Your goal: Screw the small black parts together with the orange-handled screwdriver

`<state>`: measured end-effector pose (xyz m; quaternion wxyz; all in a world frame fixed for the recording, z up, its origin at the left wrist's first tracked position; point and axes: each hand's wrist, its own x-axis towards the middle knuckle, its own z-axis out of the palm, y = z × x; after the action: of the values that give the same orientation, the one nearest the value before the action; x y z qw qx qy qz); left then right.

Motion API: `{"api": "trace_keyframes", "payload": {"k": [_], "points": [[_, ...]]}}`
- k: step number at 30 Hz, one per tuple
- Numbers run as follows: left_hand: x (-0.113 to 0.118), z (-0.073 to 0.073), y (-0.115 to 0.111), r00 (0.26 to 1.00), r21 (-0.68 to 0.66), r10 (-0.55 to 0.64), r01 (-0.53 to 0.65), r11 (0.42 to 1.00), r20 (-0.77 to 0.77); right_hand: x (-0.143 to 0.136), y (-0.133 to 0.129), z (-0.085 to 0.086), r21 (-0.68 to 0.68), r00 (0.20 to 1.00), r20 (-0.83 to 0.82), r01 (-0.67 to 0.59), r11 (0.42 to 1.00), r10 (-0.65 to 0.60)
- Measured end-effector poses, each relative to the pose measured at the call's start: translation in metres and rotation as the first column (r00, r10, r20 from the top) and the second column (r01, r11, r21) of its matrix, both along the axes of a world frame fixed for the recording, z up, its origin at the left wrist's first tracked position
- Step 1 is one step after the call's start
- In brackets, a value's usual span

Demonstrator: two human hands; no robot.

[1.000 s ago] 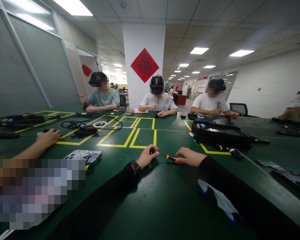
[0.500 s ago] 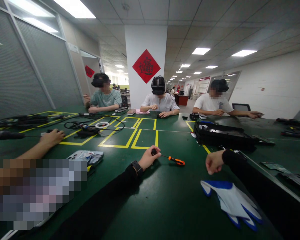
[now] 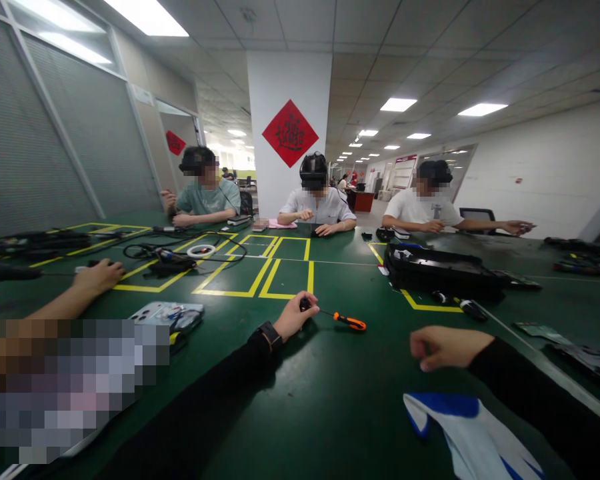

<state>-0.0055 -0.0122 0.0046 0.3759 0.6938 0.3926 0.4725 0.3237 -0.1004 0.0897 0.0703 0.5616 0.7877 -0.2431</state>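
Note:
My left hand (image 3: 295, 319), wearing a dark watch, rests at the middle of the table with its fingers closed around a small black piece (image 3: 305, 304); its kind is too small to tell. Just right of it lies a screwdriver (image 3: 350, 322) with an orange and black handle, its thin shaft pointing at the fingers. Whether shaft and hand touch, I cannot tell. My right hand (image 3: 450, 347) is on the right, fingers curled in, nothing visible in them. Below it, partly beneath my right sleeve, lies a white and blue work glove (image 3: 473, 427), cut off by the lower edge.
A black open case (image 3: 445, 267) stands at the right, with a dark mouse-like object (image 3: 473, 309) before it. At left, a co-worker's hand (image 3: 100, 275) lies near a power tool (image 3: 5, 271). Cables (image 3: 170, 257) and a pale box (image 3: 173, 315) are nearby. Several people sit opposite.
My right hand has moved nearer to me, and its forearm has dropped. The glove has slid toward me. The mouse-like object now shows fully. My left hand stays on the black piece.

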Motion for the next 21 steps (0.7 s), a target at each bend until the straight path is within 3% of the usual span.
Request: {"api": "trace_keyframes", "payload": {"k": [2, 4, 9, 13, 18, 21], "points": [[0.000, 0.001, -0.001, 1.000, -0.004, 0.008, -0.008, 1.000, -0.001, -0.029, 0.014, 0.007, 0.183, 0.988, -0.137, -0.043, 0.982, 0.069], [0.001, 0.001, -0.001, 1.000, -0.002, 0.016, -0.016, 1.000, 0.001, -0.063, 0.027, 0.003, 0.346, 0.953, -0.257, -0.062, 0.936, 0.158], [0.001, 0.000, 0.000, 1.000, -0.009, 0.012, -0.011, 1.000, 0.011, -0.124, 0.052, -0.051, 0.550, 0.915, -0.379, 0.101, 0.829, 0.140], [0.001, 0.001, 0.000, 1.000, -0.038, -0.001, 0.002, 0.999, 0.025, -0.131, 0.057, -0.082, 0.597, 0.863, -0.475, 0.174, 0.783, 0.170], [-0.003, 0.002, 0.000, 0.990, -0.049, -0.137, 0.138, 0.989, 0.023, -0.124, 0.053, -0.081, 0.497, 0.773, -0.614, 0.219, 0.840, 0.162], [-0.005, 0.004, 0.001, 0.989, -0.052, -0.146, 0.146, 0.988, -0.002, -0.124, 0.051, -0.078, 0.455, 0.722, -0.671, 0.221, 0.863, 0.168]]}}
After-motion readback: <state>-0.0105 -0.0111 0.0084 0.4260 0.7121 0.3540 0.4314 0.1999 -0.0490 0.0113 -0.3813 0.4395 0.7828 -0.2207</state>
